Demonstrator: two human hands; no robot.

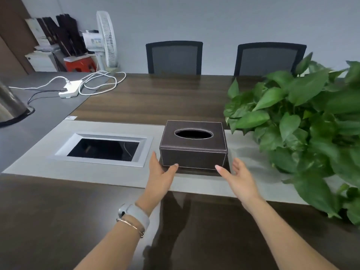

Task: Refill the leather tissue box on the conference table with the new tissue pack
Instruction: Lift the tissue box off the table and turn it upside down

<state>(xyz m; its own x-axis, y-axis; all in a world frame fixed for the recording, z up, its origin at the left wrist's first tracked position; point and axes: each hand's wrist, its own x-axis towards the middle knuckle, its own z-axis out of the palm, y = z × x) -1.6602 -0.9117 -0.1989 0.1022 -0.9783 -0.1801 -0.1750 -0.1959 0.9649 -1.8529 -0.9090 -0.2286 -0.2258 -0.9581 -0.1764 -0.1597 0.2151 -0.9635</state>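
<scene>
Leather tissue box (193, 145) sits mid-surface (120, 106), oval slot dark, apparently empty. Left hand (159, 172) and right hand (238, 177) spread wide, flanking its near corners. Looks rigid, light, smooth-sided: grip both short ends. New pack unseen.

Both my arms reach out toward twelve o'clock; my left hand (160, 177) and right hand (240, 179) are spread wide, palms facing each other, fingers (221, 169) straight, nothing gripped.
</scene>
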